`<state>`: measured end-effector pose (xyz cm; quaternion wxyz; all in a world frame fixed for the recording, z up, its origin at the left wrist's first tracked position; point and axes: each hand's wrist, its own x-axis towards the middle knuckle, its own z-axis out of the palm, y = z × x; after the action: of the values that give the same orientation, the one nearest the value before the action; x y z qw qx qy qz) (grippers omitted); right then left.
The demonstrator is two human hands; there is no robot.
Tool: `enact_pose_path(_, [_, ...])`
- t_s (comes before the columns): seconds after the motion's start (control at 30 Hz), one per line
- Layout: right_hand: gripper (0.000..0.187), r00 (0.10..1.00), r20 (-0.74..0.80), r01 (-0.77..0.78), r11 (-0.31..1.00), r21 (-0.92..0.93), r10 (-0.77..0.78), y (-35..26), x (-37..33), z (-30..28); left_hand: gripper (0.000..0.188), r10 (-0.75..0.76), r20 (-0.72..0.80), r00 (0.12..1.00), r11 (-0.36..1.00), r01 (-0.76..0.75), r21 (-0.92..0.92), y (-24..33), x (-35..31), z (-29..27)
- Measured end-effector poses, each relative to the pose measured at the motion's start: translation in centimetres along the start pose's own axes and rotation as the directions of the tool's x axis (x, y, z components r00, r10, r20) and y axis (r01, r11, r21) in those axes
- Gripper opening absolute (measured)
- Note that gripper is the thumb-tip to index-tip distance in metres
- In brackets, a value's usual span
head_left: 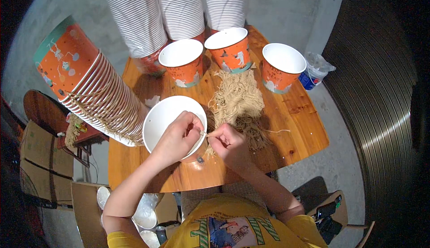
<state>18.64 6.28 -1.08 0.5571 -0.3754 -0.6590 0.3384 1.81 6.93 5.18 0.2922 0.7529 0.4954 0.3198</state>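
Observation:
In front of me, at the table's near side, stands a paper bucket [157, 119], white inside. Over its right rim my left hand [175, 139] pinches with thumb and fingers. My right hand [230, 148] meets it just outside the rim, also pinching. A short bit of tan cord seems to run between the two sets of fingertips; most of it is hidden. Beyond my right hand lies a tangled heap of tan cords [237, 96]. Left of the bucket leans a tall stack of nested orange buckets [74, 62], with knotted cords [105, 111] draped along its side.
Three loose orange buckets [182, 71] [233, 56] [280, 78] stand toward the back of the wooden table [300, 127]. Behind them rise plastic-wrapped bucket stacks [179, 8]. A cardboard box [85, 207] is at lower left, a blue-and-white pail [310, 78] at right, beside a ribbed shutter [376, 86].

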Motion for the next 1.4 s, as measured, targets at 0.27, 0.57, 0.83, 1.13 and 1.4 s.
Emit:
enact_pose_path(0.27, [0.009,0.983,0.109,-0.158,0.979,0.127,0.145,0.8,-0.6,0.0,0.008,-0.078,0.021,0.997,0.995,0.079,-0.057,0.1,0.1,0.0])
enact_pose_path(0.57, [0.010,0.958,0.183,-0.266,0.926,0.267,0.222,0.8,-0.9,0.3,0.008,-0.118,0.009,0.993,0.989,0.119,-0.094,-0.4,0.3,0.1])
enact_pose_path(0.83, [0.010,0.950,0.230,-0.272,0.921,0.279,0.211,1.9,-1.2,0.0,0.008,-0.136,0.011,0.991,0.988,0.137,-0.077,-0.2,0.3,0.1])
enact_pose_path(1.13, [0.006,0.928,0.294,-0.282,0.947,0.154,0.229,0.8,-1.2,-0.4,0.011,-0.007,-0.064,0.998,1.000,0.008,0.027,-0.4,0.2,0.5])
enact_pose_path(1.4, [0.007,0.935,0.173,-0.329,0.939,0.098,0.309,-0.9,-0.4,-0.1,0.011,-0.033,0.009,0.999,0.999,0.032,0.011,-0.4,0.2,0.0])
